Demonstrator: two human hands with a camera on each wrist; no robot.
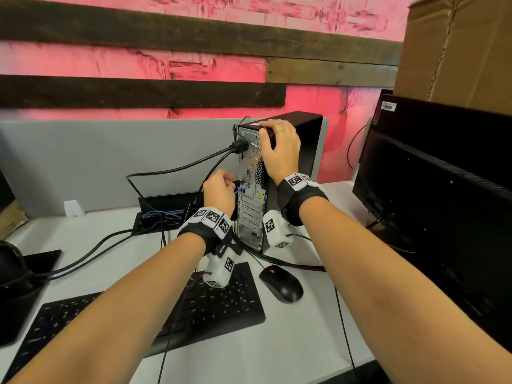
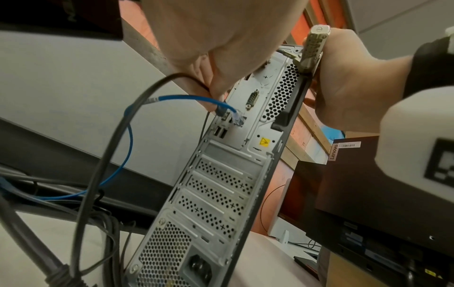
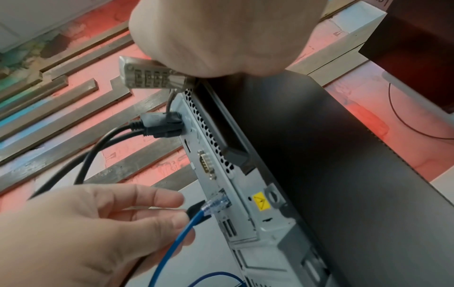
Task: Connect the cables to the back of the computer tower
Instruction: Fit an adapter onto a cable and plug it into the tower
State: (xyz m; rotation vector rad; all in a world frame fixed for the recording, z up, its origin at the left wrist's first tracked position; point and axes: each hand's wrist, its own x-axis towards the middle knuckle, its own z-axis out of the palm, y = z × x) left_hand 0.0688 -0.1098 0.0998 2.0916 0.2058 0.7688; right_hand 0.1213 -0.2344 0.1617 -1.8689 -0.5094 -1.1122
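The computer tower (image 1: 250, 206) stands upright on the desk with its silver rear panel (image 2: 221, 194) facing me. My right hand (image 1: 267, 137) grips its top rear corner, beside a combination lock (image 3: 152, 77). My left hand (image 1: 231, 182) pinches a small black plug (image 3: 196, 208) right at the panel, just left of the blue network cable (image 2: 172, 98). That cable's clear plug (image 3: 217, 203) sits in its port. Two thick black cables (image 3: 162, 126) are plugged in higher up. The power socket (image 2: 200, 269) at the bottom holds nothing.
A black keyboard (image 1: 216, 303) and mouse (image 1: 281, 282) lie in front of the tower. A dark monitor (image 1: 443, 203) stands close on the right under a cardboard box (image 1: 457, 51). A grey partition (image 1: 110, 162) and a cable slot (image 1: 163, 214) are behind.
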